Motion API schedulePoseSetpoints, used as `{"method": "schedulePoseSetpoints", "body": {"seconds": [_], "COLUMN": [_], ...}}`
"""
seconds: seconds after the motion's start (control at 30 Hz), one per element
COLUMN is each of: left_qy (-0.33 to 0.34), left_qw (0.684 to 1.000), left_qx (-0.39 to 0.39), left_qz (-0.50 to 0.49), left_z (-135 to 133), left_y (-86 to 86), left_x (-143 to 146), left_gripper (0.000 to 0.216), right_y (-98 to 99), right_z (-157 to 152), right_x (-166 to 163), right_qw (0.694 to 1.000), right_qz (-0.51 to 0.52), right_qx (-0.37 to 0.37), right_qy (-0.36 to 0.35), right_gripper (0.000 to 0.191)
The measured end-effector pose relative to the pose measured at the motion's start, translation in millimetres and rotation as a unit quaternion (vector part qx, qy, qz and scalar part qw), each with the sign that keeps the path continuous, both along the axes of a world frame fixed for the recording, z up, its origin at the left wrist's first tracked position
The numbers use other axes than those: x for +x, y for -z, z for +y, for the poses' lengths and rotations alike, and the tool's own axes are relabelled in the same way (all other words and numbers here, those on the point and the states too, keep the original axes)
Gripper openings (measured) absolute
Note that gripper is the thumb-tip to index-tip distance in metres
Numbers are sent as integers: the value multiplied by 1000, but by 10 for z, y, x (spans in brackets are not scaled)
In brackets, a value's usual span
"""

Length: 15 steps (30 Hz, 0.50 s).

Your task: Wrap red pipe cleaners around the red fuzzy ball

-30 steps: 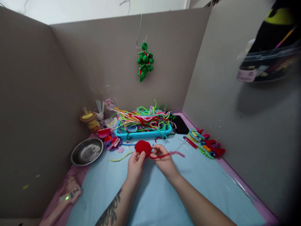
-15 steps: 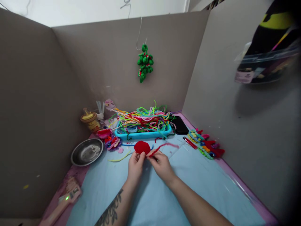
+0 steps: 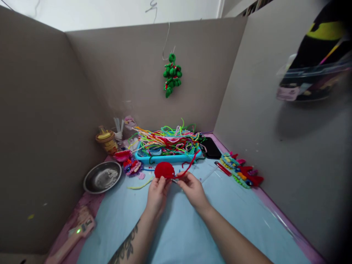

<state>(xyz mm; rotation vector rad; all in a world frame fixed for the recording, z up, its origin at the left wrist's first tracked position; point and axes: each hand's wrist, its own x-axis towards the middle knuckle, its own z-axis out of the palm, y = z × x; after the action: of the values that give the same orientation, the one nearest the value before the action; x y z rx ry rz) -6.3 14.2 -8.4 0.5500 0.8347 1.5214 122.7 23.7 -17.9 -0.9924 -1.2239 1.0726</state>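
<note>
A rounded red crochet piece [image 3: 164, 170] is pinched at its lower edge by my left hand [image 3: 157, 190], fingers closed on it. Close beside it, my right hand [image 3: 191, 187] is closed round a slim metal crochet hook [image 3: 175, 180], whose short silver end shows between the hands at the piece's right edge. From that edge a strand of red yarn [image 3: 190, 165] passes over my right fingers and rises to the upper right. Most of the hook is hidden in the right hand.
A blue tray [image 3: 167, 159] heaped with coloured yarn ends stands behind the hands. Left are a metal bowl [image 3: 92, 179] with small white bits and a colourful crochet piece [image 3: 132, 167]. Right lie a red cutter [image 3: 223, 169], a black phone [image 3: 210, 147] and stacked crochet pieces [image 3: 242, 171].
The red piece has shifted slightly left and up in my left hand. My right hand has turned, so the metal tip now shows, and the yarn tail stands up more steeply.
</note>
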Motion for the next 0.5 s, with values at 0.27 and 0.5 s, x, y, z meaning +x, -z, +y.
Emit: {"method": "schedulePoseSetpoints", "body": {"seconds": [0.27, 0.5], "left_qy": [1, 11], "left_qw": [997, 991], "left_qx": [41, 65], "left_qz": [73, 119], "left_z": [-16, -23], "left_y": [60, 106], "left_x": [47, 47], "left_gripper": [31, 29], "right_y": [-83, -107], "right_z": [-94, -118], "right_x": [-80, -118], "right_qw": [992, 990], "right_qz": [-85, -79], "right_qx": [20, 8], "right_qy": [87, 118], "right_gripper": [18, 18]}}
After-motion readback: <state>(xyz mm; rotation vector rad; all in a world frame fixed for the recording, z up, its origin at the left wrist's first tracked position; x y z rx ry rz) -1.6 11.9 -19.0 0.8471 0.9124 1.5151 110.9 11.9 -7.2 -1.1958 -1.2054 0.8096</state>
